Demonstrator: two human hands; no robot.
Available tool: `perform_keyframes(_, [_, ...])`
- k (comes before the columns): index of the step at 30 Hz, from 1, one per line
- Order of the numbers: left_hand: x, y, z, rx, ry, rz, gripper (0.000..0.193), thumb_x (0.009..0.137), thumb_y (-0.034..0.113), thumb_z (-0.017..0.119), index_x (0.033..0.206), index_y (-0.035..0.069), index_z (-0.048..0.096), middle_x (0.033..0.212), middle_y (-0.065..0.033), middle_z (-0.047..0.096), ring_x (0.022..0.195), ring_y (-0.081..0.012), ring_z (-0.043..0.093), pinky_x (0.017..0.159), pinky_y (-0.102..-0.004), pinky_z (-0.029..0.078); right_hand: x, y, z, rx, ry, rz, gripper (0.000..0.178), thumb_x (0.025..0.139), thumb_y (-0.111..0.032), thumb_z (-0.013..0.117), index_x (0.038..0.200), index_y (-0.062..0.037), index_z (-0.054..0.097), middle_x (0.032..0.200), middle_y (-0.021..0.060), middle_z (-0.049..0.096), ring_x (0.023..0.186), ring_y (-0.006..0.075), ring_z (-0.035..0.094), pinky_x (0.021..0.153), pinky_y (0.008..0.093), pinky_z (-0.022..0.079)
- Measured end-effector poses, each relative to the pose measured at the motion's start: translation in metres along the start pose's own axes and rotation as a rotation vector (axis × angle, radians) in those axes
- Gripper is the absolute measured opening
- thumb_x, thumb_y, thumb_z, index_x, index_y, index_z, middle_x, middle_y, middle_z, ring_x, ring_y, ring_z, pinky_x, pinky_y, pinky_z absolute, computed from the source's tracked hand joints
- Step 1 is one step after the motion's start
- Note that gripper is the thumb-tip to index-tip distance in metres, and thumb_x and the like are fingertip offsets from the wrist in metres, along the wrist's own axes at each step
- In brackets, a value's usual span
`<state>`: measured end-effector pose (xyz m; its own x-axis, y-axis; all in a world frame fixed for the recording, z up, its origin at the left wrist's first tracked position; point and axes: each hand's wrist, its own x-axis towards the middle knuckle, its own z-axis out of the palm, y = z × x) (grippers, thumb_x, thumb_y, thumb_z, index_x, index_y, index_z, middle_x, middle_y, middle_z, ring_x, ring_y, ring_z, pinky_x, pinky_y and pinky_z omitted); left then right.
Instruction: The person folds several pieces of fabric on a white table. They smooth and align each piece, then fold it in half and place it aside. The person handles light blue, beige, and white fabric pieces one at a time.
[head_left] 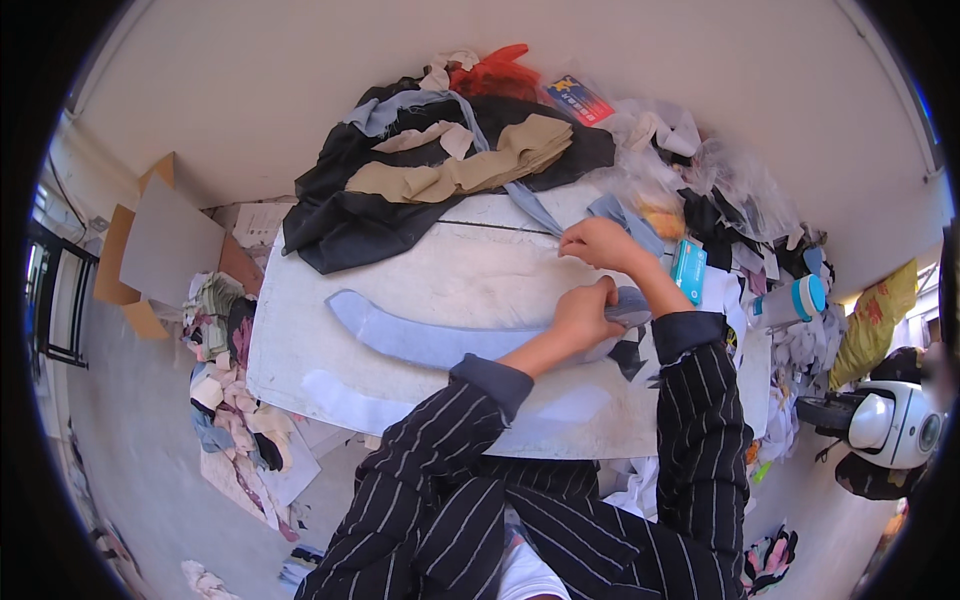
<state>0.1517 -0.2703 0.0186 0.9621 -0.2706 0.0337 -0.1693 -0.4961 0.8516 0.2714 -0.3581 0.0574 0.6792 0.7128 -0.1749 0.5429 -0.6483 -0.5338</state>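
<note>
A curved light-blue fabric strip lies across the white tabletop, its right part running under my left hand. That hand is closed on the strip, thumb and fingers drawn together near its right end. Just beyond it, my right hand is raised with its fingertips pinched. What lies between those fingertips is too small to make out; a narrow blue scrap ends close by. Nearer my body, a paler curved strip rests on the table, partly covered by my left sleeve.
Black cloth and folded khaki pieces are heaped at the table's far side. On the right are a turquoise box, a lidded bottle and plastic bags. Scraps pile up left, beside a cardboard box.
</note>
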Motion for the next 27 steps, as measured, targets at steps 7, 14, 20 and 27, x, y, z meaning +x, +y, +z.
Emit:
perform_keyframes(7, [-0.016, -0.01, -0.077, -0.932, -0.152, 0.018, 0.057, 0.07, 0.001, 0.081, 0.119, 0.007, 0.054, 0.103, -0.003, 0.065, 0.092, -0.0118, 0.062, 0.08, -0.0257, 0.051, -0.038, 0.05, 0.026, 0.081, 0.145, -0.075, 0.02, 0.083, -0.023, 0.063, 0.088, -0.005, 0.072, 0.078, 0.0179, 0.068, 0.071, 0.0336, 0.065, 0.064, 0.0396, 0.05])
perform_keyframes(14, [0.022, -0.002, -0.081, -0.839, -0.134, 0.065, 0.073, 0.071, 0.014, 0.084, 0.135, 0.006, 0.05, 0.108, -0.0127, 0.066, 0.097, -0.0179, 0.064, 0.083, -0.0302, 0.051, -0.126, -0.041, 0.1, -0.114, 0.322, 0.11, 0.018, 0.086, -0.019, 0.061, 0.097, -0.0067, 0.069, 0.068, 0.0198, 0.063, 0.064, 0.038, 0.063, 0.06, 0.0465, 0.05])
perform_keyframes(20, [0.035, -0.018, -0.095, 0.125, 0.195, 0.01, 0.039, 0.078, 0.033, 0.076, 0.109, 0.01, 0.068, 0.089, -0.0115, 0.071, 0.083, -0.0218, 0.068, 0.073, -0.0337, 0.052, -0.141, -0.062, 0.117, -0.144, 0.438, 0.12, 0.018, 0.087, -0.015, 0.061, 0.102, -0.0058, 0.063, 0.059, 0.0167, 0.06, 0.056, 0.035, 0.062, 0.053, 0.045, 0.048])
perform_keyframes(27, [0.012, -0.08, -0.135, 0.56, 0.309, -0.26, 0.038, 0.085, 0.043, 0.061, 0.079, 0.008, 0.072, 0.073, -0.0137, 0.068, 0.076, -0.0329, 0.067, 0.065, -0.0442, 0.051, -0.139, -0.062, 0.12, -0.201, 0.446, 0.091, 0.016, 0.087, -0.015, 0.058, 0.1, -0.0048, 0.061, 0.06, 0.0145, 0.06, 0.056, 0.0323, 0.062, 0.051, 0.0429, 0.048])
